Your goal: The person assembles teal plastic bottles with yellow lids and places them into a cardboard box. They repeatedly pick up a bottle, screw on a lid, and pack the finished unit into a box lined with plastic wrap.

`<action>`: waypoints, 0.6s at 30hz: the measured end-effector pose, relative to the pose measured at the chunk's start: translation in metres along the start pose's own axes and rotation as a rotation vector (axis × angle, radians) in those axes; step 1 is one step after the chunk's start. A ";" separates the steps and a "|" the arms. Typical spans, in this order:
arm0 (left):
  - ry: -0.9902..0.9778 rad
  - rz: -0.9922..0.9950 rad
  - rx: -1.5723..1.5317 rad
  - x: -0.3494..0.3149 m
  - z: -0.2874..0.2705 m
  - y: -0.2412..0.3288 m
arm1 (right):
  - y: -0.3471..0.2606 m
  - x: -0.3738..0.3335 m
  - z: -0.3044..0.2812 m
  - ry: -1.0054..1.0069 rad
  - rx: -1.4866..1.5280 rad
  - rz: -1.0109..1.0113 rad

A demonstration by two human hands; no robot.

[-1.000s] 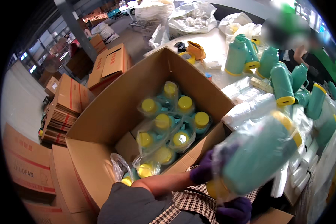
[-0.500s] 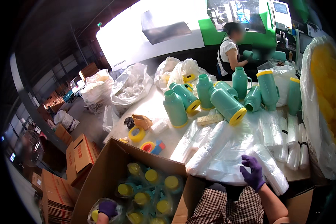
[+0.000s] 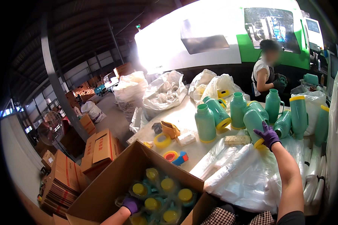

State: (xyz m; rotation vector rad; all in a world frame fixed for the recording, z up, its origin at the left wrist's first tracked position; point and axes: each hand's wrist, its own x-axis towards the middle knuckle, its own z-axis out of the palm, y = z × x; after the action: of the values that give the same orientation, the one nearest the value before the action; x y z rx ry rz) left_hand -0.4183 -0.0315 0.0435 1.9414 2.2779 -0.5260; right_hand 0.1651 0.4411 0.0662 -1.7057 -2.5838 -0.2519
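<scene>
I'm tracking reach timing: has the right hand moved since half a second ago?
Yes. The right hand has gone up the table, off the clear plastic bags, and now touches a lying green bottle.

We are in a factory packing hall: a big white and green moulding machine (image 3: 229,37) fills the back under a dark metal roof (image 3: 86,33). Teal plastic jugs (image 3: 236,112) crowd the table (image 3: 184,116), clear bags (image 3: 248,176) lie heaped, stacks of flat cartons (image 3: 64,180) line the floor, and another worker (image 3: 264,73) stands by the machine.
</scene>
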 end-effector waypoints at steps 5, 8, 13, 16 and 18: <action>0.435 0.365 -0.783 -0.029 -0.088 0.095 | 0.032 -0.096 -0.003 0.657 0.865 0.140; 0.587 0.557 -1.234 0.005 -0.099 0.154 | -0.037 -0.200 -0.006 0.929 1.121 0.228; 0.110 0.836 -2.076 0.042 -0.113 0.292 | -0.177 -0.421 0.000 0.807 1.190 -0.200; -0.290 1.125 -1.595 0.076 -0.099 0.333 | -0.221 -0.524 0.006 0.448 1.275 -0.175; -0.422 1.131 -1.365 0.055 -0.099 0.380 | -0.209 -0.577 -0.026 0.183 1.236 -0.009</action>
State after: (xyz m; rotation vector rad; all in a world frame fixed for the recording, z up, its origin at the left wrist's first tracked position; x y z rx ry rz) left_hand -0.0441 0.0998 0.0463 1.5939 0.5468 0.5622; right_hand 0.2008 -0.1688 -0.0008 -1.0727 -1.8251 0.9309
